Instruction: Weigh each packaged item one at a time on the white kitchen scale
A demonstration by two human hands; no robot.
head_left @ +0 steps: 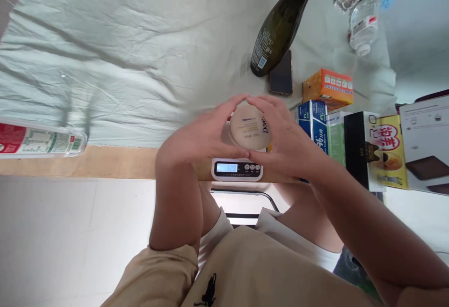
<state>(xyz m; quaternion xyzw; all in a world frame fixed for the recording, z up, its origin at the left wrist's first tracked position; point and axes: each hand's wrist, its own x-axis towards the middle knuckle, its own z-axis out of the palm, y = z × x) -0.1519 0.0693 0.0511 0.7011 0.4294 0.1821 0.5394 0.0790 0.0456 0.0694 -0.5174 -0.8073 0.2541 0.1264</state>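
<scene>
both hands were cupped around a round cream-coloured jar [249, 128], the left hand [199, 136] wrapped on one side and the right hand [282, 141] on the other, fingertips meeting over the far edge. the jar sat right over a small digital scale [237, 170], but i couldn't tell if it was resting on the platform or just held above it, since the hands hid the whole underside. the scale's lit blue display showed digits too blurry to read, and its platform was mostly covered.

the jar looked like smooth plastic with a flat lid and printed lettering. the wrinkled pale green cloth [122, 54] covered the surface behind. one dark green glass bottle [280, 24] lay on it, neck cut off at the top edge, next to one dark phone [281, 78]. two clear plastic water bottles [363, 28] sat far right, one partly out of frame. an orange carton [328, 88] and a row of cardboard boxes [351, 143] stood beside the right hand. one clear bottle with a red label [38, 139] was cut off on the left.
</scene>
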